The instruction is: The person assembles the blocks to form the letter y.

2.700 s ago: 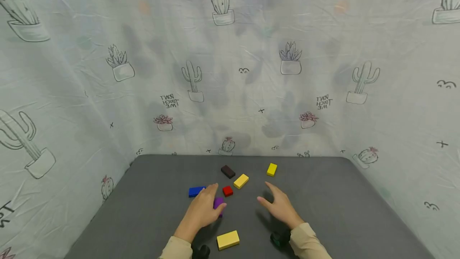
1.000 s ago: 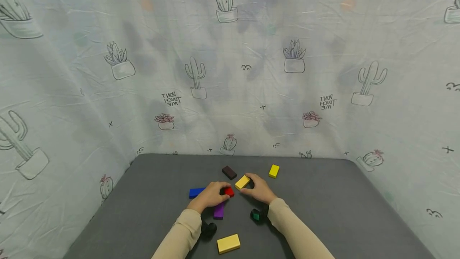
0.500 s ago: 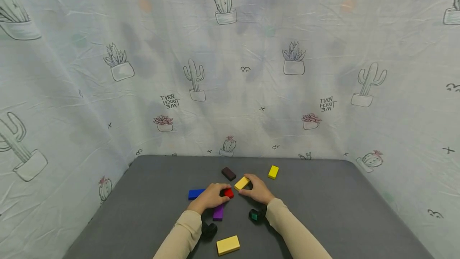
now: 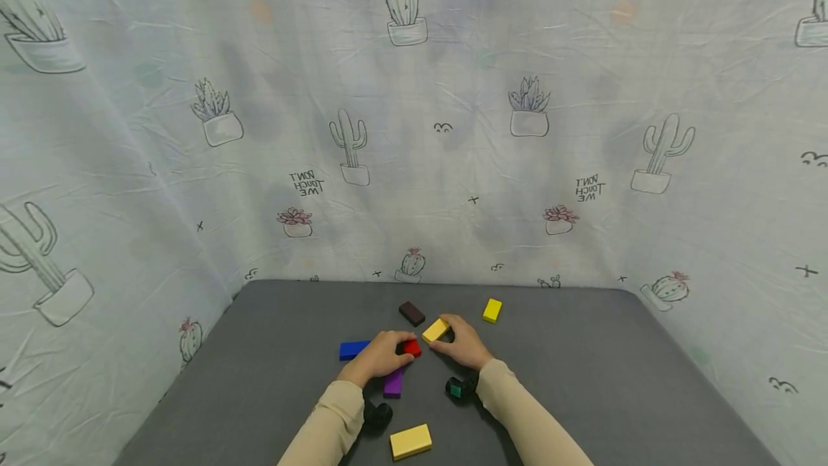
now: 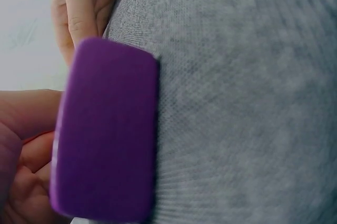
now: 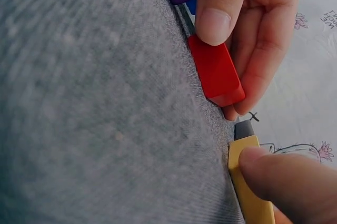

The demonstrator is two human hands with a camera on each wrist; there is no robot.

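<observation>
My left hand (image 4: 378, 358) pinches a red block (image 4: 412, 348) between thumb and fingers; the right wrist view shows the thumb against one side of this red block (image 6: 216, 71). To its right, my right hand (image 4: 467, 344) grips the ends of a yellow block (image 4: 435, 331), with its thumb on the near end. Both blocks appear to rest on the grey table. Just below the left hand lies a purple block (image 4: 392, 384), large in the left wrist view as a purple slab (image 5: 105, 134). A blue block (image 4: 353, 350) is partly hidden behind the left hand.
Behind the hands lies a dark brown block (image 4: 412, 313). A bright yellow block (image 4: 492, 311) sits farther right, and a larger yellow block (image 4: 410, 442) lies near the front. The grey table (image 4: 621, 380) meets a cactus-print curtain (image 4: 414, 164) at the back.
Since the oldest frame, my left hand has shifted from beside the purple block to the red one, and my right hand has moved left onto the yellow block. Over the last second both stay nearly still.
</observation>
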